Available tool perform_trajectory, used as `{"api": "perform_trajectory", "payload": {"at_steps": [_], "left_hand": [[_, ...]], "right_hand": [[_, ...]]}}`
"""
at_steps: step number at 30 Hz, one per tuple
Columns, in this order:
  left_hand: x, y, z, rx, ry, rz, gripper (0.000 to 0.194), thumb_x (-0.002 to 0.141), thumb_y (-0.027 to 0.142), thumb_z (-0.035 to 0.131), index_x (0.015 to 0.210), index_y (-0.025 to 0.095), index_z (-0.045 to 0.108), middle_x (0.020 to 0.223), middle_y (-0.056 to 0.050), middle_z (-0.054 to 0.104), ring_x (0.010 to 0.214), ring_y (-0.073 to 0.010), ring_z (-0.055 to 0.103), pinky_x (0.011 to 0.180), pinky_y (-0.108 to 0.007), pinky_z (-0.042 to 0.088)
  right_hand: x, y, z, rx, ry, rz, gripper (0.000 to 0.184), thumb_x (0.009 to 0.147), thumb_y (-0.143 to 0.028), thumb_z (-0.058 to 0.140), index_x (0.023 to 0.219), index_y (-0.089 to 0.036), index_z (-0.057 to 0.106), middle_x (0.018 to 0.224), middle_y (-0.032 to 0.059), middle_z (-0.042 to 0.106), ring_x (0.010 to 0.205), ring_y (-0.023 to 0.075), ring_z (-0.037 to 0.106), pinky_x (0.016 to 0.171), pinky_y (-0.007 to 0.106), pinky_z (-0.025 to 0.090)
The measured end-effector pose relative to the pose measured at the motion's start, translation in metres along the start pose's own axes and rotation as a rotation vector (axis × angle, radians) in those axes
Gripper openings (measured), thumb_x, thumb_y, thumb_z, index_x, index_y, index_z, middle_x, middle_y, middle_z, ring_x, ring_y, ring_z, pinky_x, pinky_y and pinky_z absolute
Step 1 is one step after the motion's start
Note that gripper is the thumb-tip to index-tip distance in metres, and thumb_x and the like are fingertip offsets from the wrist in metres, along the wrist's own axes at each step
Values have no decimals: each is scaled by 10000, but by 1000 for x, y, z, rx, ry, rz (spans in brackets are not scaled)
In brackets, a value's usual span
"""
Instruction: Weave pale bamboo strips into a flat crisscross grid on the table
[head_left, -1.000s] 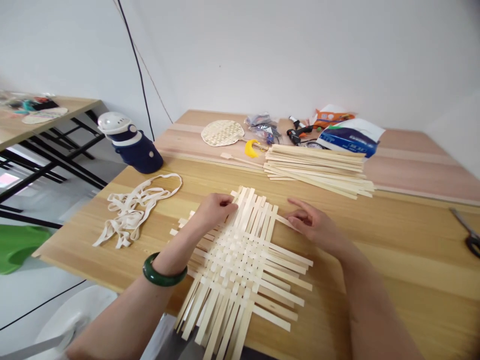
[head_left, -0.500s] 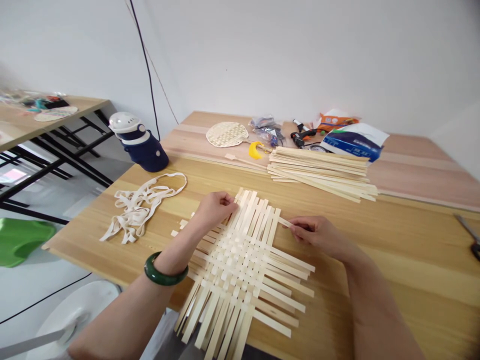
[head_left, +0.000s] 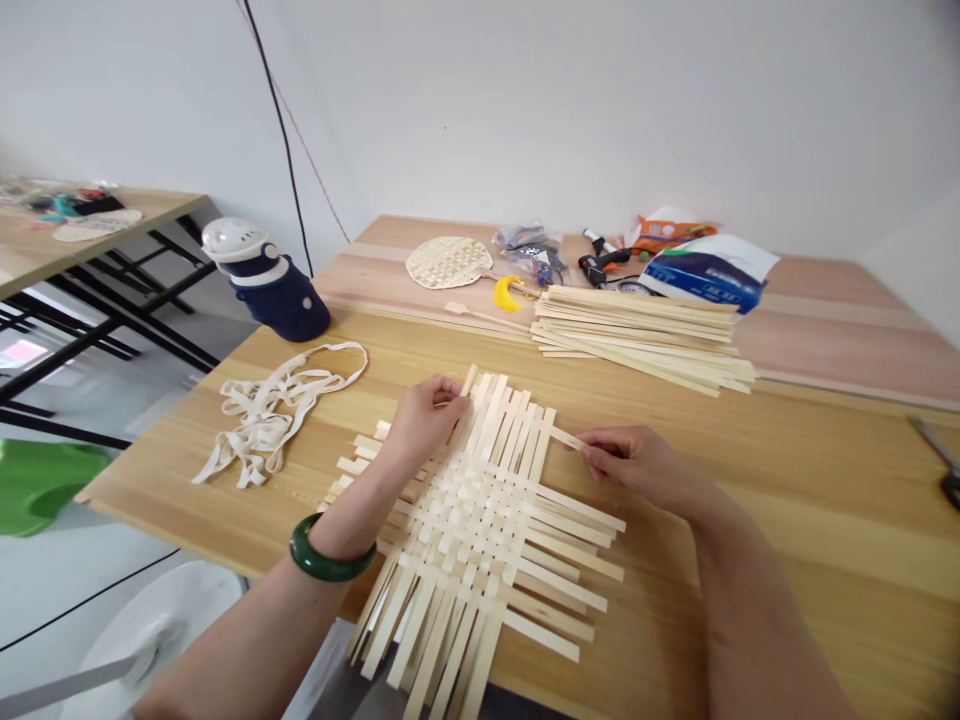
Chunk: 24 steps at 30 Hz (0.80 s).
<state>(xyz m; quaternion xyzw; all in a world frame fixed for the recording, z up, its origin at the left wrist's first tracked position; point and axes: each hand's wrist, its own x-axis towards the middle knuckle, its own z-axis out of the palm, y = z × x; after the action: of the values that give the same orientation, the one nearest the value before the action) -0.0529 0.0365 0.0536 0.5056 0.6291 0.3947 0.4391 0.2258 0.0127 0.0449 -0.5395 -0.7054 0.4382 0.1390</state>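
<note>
A half-woven mat (head_left: 480, 515) of pale flat wooden strips lies at the table's front edge, its loose ends fanning out on all sides. My left hand (head_left: 431, 420), on an arm with a green bangle (head_left: 332, 550), pinches the end of a lengthwise strip (head_left: 469, 380) at the mat's far left corner, lifting it a little. My right hand (head_left: 626, 462) is closed on the end of a crosswise strip (head_left: 566, 438) that sticks out from the far right of the mat. The middle of that crosswise strip is hidden among the lengthwise ones.
A pile of loose strips (head_left: 637, 335) lies behind the mat. White ribbon (head_left: 274, 415) and a blue jug (head_left: 281, 295) are at left. A woven fan (head_left: 448, 263), yellow crescent (head_left: 506, 293), glue gun (head_left: 604, 265) and tissue pack (head_left: 709, 270) stand farther back; scissors (head_left: 949, 485) at right.
My right hand has come down and closed its fingers on the crosswise strip. My left hand has raised a lengthwise strip's end at the far left corner.
</note>
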Motion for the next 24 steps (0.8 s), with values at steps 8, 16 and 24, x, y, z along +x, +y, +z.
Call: {"api": "perform_trajectory", "payload": {"at_steps": [8,16,24], "left_hand": [[-4,-9,0,-46,-44,-21,298,735,459,621,800,170,645,584,46,525,534,-99,434,512,-225,300],[-3,-19,2,-218,126,-85,705,653,281,679,1323,139,513,1146,-77,657,563,-50,496,506,-195,366],[-4,-6,17,-322,-1,-180,750,698,161,650,1405,148,401,1309,-112,625,714,-82,614,611,-196,461]], "right_hand": [[4,-1,7,30,-12,-4,326,871,-454,491,718,-216,652,618,-18,572,553,125,436,535,261,323],[12,-9,15,52,-44,-79,396,924,-434,447,603,-202,465,581,-42,437,550,107,371,565,265,291],[21,-22,2,66,-126,-110,350,863,-377,480,563,-198,462,570,-37,484,546,100,386,575,263,315]]}}
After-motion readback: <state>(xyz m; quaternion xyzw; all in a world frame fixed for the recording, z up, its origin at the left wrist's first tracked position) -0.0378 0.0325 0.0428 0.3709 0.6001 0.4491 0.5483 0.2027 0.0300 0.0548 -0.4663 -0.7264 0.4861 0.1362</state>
